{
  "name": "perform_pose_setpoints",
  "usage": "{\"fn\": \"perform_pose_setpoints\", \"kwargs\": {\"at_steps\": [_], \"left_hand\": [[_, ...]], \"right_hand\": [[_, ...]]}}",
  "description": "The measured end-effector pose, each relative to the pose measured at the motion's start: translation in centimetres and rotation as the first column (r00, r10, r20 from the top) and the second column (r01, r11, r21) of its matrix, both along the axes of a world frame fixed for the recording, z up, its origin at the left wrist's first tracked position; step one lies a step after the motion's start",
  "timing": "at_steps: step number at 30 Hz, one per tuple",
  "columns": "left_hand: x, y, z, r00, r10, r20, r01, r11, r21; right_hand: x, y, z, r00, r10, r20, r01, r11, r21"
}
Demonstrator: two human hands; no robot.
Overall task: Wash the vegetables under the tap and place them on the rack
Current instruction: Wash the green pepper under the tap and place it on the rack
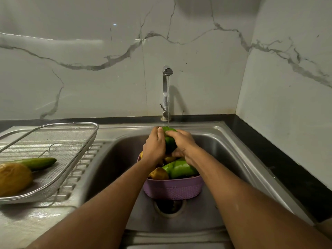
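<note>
Water runs from the steel tap onto a green vegetable that both hands hold over the sink. My left hand grips its left side and my right hand wraps its right side. Below them a purple basket stands in the sink, holding another green vegetable and a yellow-brown one. On the left the wire mesh rack carries a cucumber and a large yellow vegetable.
The rack rests on the ribbed steel drainboard. A drain opening lies in front of the basket. A black counter strip runs along the right side under the marble wall.
</note>
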State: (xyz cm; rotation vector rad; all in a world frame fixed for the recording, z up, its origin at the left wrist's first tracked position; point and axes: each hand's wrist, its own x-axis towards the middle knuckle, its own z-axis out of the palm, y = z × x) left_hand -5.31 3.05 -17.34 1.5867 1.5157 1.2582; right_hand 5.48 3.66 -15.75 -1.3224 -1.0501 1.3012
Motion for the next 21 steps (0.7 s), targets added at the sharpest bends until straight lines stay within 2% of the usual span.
{"fn": "perform_pose_setpoints", "kwargs": {"at_steps": [4,10,13,18,21], "left_hand": [[-0.3,0.5,-0.3,0.999,0.012,0.042,-0.012,1.000,-0.005],[-0.2,-0.2,-0.3,0.998,-0.015,0.059,0.016,1.000,-0.013],[-0.1,-0.4,0.0,0.996,-0.016,0.084,0.017,1.000,-0.008],[-0.2,0.5,-0.2,0.984,0.025,0.174,-0.025,1.000,-0.005],[-0.2,0.3,0.0,0.983,0.006,0.184,-0.005,1.000,-0.006]], "right_hand": [[0.3,-0.4,0.2,0.997,0.042,-0.068,-0.043,0.999,-0.015],[-0.5,0.0,-0.9,0.995,-0.099,0.015,0.099,0.995,-0.024],[-1.1,0.3,-0.9,0.988,-0.148,0.049,0.147,0.989,0.022],[-0.4,-0.3,0.2,0.998,0.066,-0.024,-0.065,0.997,0.036],[-0.2,-0.2,-0.1,0.999,0.036,0.040,-0.039,0.998,0.057]]}}
